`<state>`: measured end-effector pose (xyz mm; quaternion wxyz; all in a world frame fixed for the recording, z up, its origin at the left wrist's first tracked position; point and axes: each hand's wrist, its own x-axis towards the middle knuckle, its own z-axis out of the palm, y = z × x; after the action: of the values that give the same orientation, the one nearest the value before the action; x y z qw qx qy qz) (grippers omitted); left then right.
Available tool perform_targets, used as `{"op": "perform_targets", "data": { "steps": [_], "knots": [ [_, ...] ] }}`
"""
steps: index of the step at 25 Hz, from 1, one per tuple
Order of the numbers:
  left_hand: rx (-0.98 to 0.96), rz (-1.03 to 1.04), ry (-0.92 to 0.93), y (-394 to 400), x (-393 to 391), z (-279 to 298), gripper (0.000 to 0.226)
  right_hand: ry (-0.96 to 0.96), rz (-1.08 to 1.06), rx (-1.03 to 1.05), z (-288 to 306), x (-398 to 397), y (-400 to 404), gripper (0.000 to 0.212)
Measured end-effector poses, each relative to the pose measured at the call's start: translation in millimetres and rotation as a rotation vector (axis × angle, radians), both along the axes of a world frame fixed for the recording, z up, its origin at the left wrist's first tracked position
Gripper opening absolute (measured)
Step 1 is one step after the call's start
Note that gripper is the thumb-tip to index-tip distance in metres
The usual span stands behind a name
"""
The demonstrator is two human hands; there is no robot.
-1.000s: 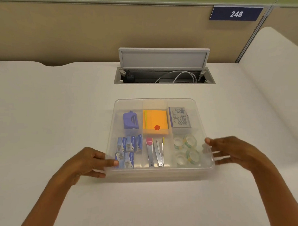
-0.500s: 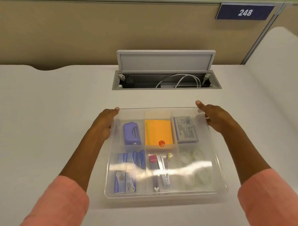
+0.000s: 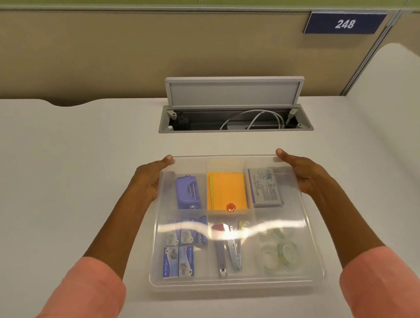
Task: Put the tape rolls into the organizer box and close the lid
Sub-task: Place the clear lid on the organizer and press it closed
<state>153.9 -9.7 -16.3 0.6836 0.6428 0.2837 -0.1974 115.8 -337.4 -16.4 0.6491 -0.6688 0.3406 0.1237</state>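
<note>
Clear organizer box, orange notepad, purple hole punch, pale green-edged tape rolls, pink sleeves, white table

An office workstation is shown. Beyond the hands, a white desk is bounded by a beige fabric partition, to which a blue number plate reading 248 is fixed, above and to the right of the right hand. Just past the fingertips, a cable hatch is set into the desk, its flap raised, with white cables seen inside.
</note>
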Motion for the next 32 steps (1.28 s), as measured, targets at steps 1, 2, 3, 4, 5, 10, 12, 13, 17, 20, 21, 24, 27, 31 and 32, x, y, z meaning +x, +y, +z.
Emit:
{"op": "perform_targets", "data": {
  "steps": [1, 2, 3, 4, 5, 10, 12, 13, 17, 20, 21, 24, 27, 31, 32],
  "knots": [
    [0.068, 0.022, -0.041, -4, 0, 0, 0.034, -0.019, -0.024, -0.057, -1, 0, 3, 0.036],
    [0.130, 0.047, -0.077, -9, -1, 0, 0.034, -0.050, -0.042, -0.106, -1, 1, 5, 0.039],
    [0.195, 0.077, -0.106, -13, -4, 0, 0.032, -0.091, -0.054, -0.152, -2, 0, 8, 0.043],
    [0.268, 0.107, -0.138, -17, -7, 0, 0.029, -0.125, -0.066, -0.191, -2, -1, 11, 0.046],
    [0.339, 0.126, -0.178, -19, -9, -1, 0.029, -0.155, -0.081, -0.219, -3, -2, 13, 0.047],
    [0.801, -0.165, -0.479, -21, -22, -4, 0.053, -0.311, 0.010, -0.487, 3, -5, 19, 0.037],
    [1.009, -0.425, -0.608, -25, -37, -8, 0.067, -0.379, 0.174, -0.716, 7, -16, 23, 0.045],
    [1.071, -0.523, -0.679, -29, -48, -11, 0.078, -0.404, 0.296, -0.827, 10, -27, 28, 0.050],
    [1.129, -0.743, -0.788, -43, -100, -25, 0.109, -0.470, 0.696, -1.141, 4, -91, 62, 0.086],
    [1.190, -0.839, -0.784, -49, -138, -28, 0.108, -0.447, 0.769, -1.230, -9, -136, 82, 0.102],
    [1.203, -0.839, -0.773, -50, -145, -30, 0.107, -0.429, 0.774, -1.244, -14, -145, 87, 0.103],
    [1.233, -0.812, -0.767, -52, -154, -32, 0.103, -0.403, 0.753, -1.262, -25, -154, 92, 0.100],
    [1.280, -0.824, -0.774, -53, -154, -32, 0.103, -0.394, 0.751, -1.284, -26, -152, 92, 0.102],
    [1.288, -0.836, -0.757, -54, -156, -32, 0.106, -0.380, 0.764, -1.261, -23, -152, 93, 0.109],
    [1.288, -0.841, -0.748, -54, -156, -32, 0.108, -0.379, 0.774, -1.254, -24, -152, 92, 0.112]
  ]
}}
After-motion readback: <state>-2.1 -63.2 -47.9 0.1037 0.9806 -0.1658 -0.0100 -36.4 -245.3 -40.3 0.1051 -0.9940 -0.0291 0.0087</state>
